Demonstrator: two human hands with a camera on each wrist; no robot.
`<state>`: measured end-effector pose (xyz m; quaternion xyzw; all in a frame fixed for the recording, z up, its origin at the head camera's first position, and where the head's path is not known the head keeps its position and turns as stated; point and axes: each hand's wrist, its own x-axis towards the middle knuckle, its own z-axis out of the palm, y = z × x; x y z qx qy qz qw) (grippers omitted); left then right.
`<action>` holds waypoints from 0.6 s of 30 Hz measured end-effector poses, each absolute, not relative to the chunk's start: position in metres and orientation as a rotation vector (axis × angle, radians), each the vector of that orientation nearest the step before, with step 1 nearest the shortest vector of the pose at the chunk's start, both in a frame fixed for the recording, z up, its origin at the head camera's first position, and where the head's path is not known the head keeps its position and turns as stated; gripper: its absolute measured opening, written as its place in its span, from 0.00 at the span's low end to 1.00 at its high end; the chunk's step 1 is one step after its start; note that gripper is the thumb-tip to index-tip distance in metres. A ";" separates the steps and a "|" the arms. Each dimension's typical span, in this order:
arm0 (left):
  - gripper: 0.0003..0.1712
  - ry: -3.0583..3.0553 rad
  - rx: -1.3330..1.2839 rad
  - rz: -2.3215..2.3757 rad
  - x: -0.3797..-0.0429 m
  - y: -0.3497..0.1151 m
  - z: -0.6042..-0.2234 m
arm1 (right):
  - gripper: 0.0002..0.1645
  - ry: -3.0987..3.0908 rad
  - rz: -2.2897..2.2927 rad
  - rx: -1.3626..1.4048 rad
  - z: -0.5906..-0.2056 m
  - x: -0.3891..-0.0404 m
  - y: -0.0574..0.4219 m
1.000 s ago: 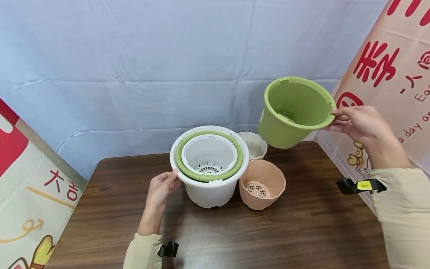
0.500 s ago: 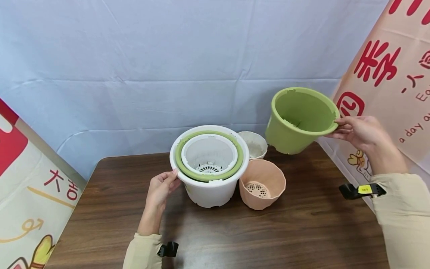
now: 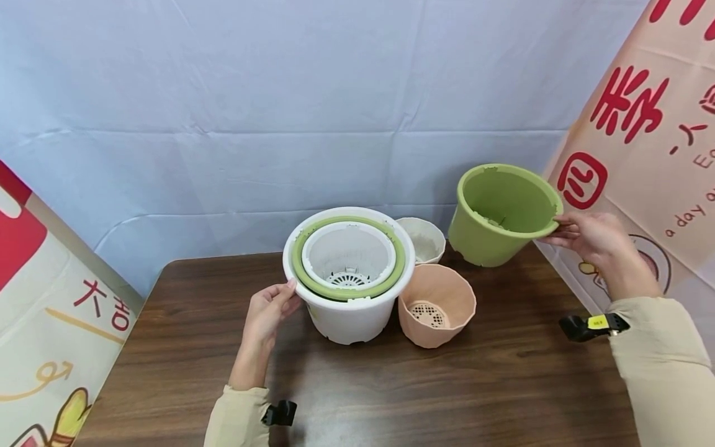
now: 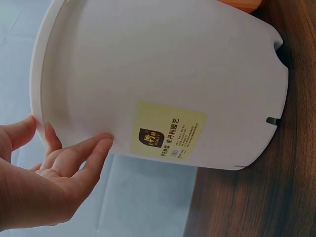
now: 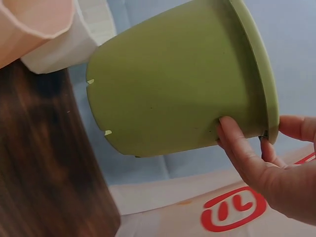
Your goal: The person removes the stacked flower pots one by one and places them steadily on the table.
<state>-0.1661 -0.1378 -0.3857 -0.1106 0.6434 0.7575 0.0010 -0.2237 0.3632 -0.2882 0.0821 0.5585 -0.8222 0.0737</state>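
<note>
My right hand [image 3: 594,239] pinches the rim of a green flowerpot [image 3: 483,239], thumb at the rim and fingers under it on the outer wall. The pot hangs slightly tilted over the back right of the table, and in the right wrist view its base [image 5: 94,108] stands apart from the wood. With thumb and fingers, my left hand [image 3: 270,313] grips the left rim of a large white flowerpot [image 3: 349,323], which stands upright. Nested inside it are a green pot [image 3: 304,276] and a smaller white pot [image 3: 341,245]. The white pot's label [image 4: 168,131] shows in the left wrist view.
A peach faceted pot [image 3: 441,292] with a perforated bottom stands right of the white stack. Behind it is a small off-white pot [image 3: 424,239]. The dark wooden table [image 3: 447,397] meets a pale blue cloth [image 3: 234,155] at the back and a printed cloth [image 3: 631,124] at the right.
The green pot in my right hand has come down, shifted slightly right and tilts less. My left hand and the white stack have stayed in place.
</note>
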 end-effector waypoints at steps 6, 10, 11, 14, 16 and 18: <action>0.12 2.016 -0.353 2.385 -0.168 -0.137 -0.387 | 0.16 1.678 -2.480 0.278 -0.307 -0.226 0.362; 0.13 2.022 -0.361 2.380 -0.167 -0.137 -0.387 | 0.17 1.660 -2.496 0.283 -0.319 -0.227 0.360; 0.13 2.022 -0.360 2.379 -0.167 -0.137 -0.387 | 0.17 1.658 -2.495 0.288 -0.322 -0.227 0.360; 0.13 2.022 -0.352 2.379 -0.167 -0.137 -0.387 | 0.16 1.665 -2.498 0.315 -0.330 -0.227 0.358; 0.13 2.026 -0.348 2.376 -0.167 -0.137 -0.387 | 0.17 1.675 -2.499 0.323 -0.336 -0.227 0.358; 0.13 2.031 -0.348 2.373 -0.167 -0.137 -0.387 | 0.17 1.674 -2.504 0.326 -0.343 -0.227 0.357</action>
